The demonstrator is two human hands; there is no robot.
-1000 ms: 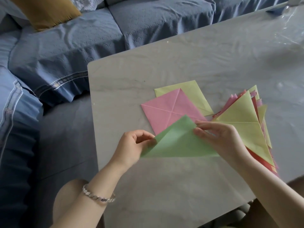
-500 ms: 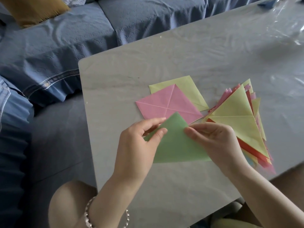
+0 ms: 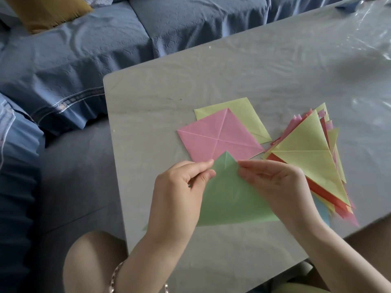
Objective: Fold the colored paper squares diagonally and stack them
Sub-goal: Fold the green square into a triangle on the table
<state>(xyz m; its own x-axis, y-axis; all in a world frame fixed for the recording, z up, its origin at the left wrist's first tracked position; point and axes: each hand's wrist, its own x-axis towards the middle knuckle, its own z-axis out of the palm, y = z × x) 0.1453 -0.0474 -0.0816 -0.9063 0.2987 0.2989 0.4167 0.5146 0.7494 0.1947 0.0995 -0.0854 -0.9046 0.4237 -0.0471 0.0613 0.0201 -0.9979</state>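
Note:
A green paper (image 3: 230,197), folded into a triangle, lies on the table (image 3: 254,66) in front of me, apex pointing away. My left hand (image 3: 179,191) pinches its left side just below the apex. My right hand (image 3: 273,182) pinches the right side beside the apex. Behind the green paper lies a pink square (image 3: 218,136) with crossed creases, flat on top of a yellow-green square (image 3: 247,113). To the right sits a fanned stack of folded triangles (image 3: 309,153), a yellow one on top, red and pink ones under it.
A blue sofa (image 3: 105,45) with a mustard cushion (image 3: 46,11) runs along the table's far and left sides. Clear plastic wrap (image 3: 372,20) lies at the table's far right corner. My knees are below the near table edge.
My left hand has moved from the green paper's left corner up to its apex, meeting the right hand there. The green paper now lies flatter as a triangle.

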